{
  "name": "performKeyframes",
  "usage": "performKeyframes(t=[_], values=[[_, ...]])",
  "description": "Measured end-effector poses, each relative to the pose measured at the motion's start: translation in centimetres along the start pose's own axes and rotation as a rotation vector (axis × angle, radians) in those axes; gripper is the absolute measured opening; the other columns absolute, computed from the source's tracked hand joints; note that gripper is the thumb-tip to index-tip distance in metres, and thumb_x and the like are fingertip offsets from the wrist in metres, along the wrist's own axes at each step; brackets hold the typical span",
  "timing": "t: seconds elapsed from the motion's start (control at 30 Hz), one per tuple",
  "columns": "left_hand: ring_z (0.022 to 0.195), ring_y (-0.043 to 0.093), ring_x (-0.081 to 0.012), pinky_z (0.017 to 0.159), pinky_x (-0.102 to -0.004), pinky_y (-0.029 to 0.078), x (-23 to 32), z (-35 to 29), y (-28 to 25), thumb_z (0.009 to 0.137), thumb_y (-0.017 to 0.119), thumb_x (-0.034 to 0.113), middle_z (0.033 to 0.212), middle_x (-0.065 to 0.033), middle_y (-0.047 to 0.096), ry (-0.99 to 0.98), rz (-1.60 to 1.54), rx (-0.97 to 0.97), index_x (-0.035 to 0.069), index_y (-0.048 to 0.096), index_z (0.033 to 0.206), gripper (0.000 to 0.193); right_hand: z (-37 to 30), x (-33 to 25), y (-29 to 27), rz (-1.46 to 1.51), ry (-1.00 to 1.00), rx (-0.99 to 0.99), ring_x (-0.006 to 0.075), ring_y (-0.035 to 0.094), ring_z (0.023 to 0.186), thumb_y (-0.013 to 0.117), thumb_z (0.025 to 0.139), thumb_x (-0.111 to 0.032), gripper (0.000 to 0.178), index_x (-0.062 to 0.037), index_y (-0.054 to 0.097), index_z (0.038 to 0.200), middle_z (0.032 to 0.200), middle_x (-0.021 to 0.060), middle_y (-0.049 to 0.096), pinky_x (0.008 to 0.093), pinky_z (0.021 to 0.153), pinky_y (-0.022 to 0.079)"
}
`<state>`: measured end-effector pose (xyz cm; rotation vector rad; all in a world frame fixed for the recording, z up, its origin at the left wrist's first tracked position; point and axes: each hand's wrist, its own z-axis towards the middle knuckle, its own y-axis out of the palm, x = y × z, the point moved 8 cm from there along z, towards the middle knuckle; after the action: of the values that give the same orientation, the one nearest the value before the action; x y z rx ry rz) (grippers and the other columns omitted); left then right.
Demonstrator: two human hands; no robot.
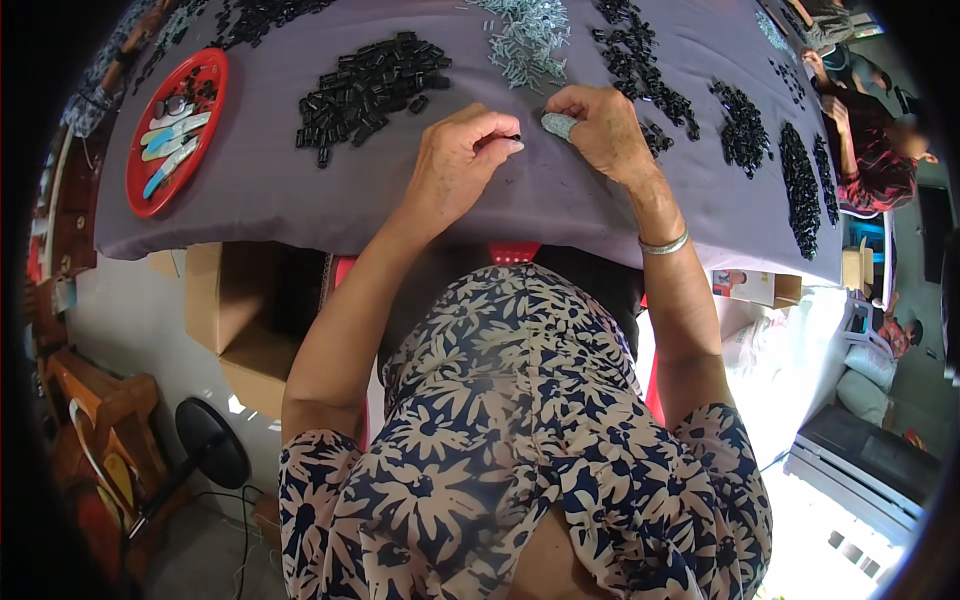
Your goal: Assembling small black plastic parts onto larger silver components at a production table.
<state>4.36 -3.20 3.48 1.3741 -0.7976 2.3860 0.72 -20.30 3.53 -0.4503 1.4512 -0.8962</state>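
Over the cloth-covered table, my left hand [460, 160] pinches a small black piece [515, 137] between thumb and forefinger. My right hand [608, 132] is beside it with curled fingers, and a pale grey wrap [557, 124] covers its thumb tip. What those fingers hold, if anything, is hidden. A small gap separates the two hands. Beyond my left hand lies a heap of short black cylindrical parts [375, 85]. Farther back, between the hands, spreads a pile of small pale, shiny pins [525, 40]. Small black parts [650, 80] trail past my right hand.
A red oval tray [222, 95] at the left holds blue-and-white tools [172, 165] and small dark bits. More black parts lie in piles [740, 130] and a strip [800, 190] at the right. Another person [875, 150] sits at the right edge. An open cardboard box [205, 300] stands below the table.
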Motion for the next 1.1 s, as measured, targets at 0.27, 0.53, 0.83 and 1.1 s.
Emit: performKeyframes(t=[0.27, 0.53, 0.83, 1.1], values=[[0.065, 0.056, -0.0155, 0.062, -0.0286, 0.046, -0.7, -0.1, -0.1, 0.078, 0.072, 0.005, 0.077, -0.0055, 0.06, -0.033, -0.066, 0.014, 0.001, 0.065, 0.09, 0.015, -1.1, -0.9, 0.7, 0.283, -0.039, -0.138, 0.0057, 0.055, 0.073, 0.065, 0.086, -0.002, 0.011, 0.0002, 0.065, 0.096, 0.081, -0.0008, 0.065, 0.0222, 0.069, 0.048], [0.065, 0.057, -0.0152, 0.062, -0.0287, 0.047, -0.7, 0.0, 0.0, 0.078, 0.073, 0.005, 0.077, -0.006, 0.061, -0.028, -0.06, 0.014, 0.0, 0.065, 0.09, 0.016, -1.4, -3.8, 1.1, 0.304, -0.22, -0.109, 0.0049, 0.055, 0.077, 0.066, 0.086, -0.002, 0.01, -0.0014, 0.063, 0.096, 0.085, -0.0019, 0.063, 0.0221, 0.071, 0.048], [0.065, 0.057, -0.0161, 0.062, -0.0292, 0.047, -0.8, -0.1, -0.1, 0.078, 0.072, 0.005, 0.078, -0.0076, 0.061, -0.057, -0.042, 0.004, -0.001, 0.063, 0.09, 0.016, -1.7, -6.9, 0.2, 0.118, -0.344, -0.037, 0.0169, 0.061, 0.07, 0.066, 0.081, 0.003, 0.014, -0.0026, 0.062, 0.094, 0.08, 0.0089, 0.064, 0.0293, 0.065, 0.049], [0.067, 0.058, -0.0161, 0.064, -0.0286, 0.047, -1.2, -0.2, -0.3, 0.079, 0.069, 0.002, 0.08, -0.0085, 0.062, -0.094, -0.037, 0.029, -0.002, 0.062, 0.091, 0.014, -2.4, -8.9, 0.6, 0.002, -0.487, 0.072, 0.0314, 0.064, 0.075, 0.062, 0.077, 0.008, 0.019, -0.0018, 0.063, 0.092, 0.082, 0.0138, 0.065, 0.0349, 0.066, 0.05]])
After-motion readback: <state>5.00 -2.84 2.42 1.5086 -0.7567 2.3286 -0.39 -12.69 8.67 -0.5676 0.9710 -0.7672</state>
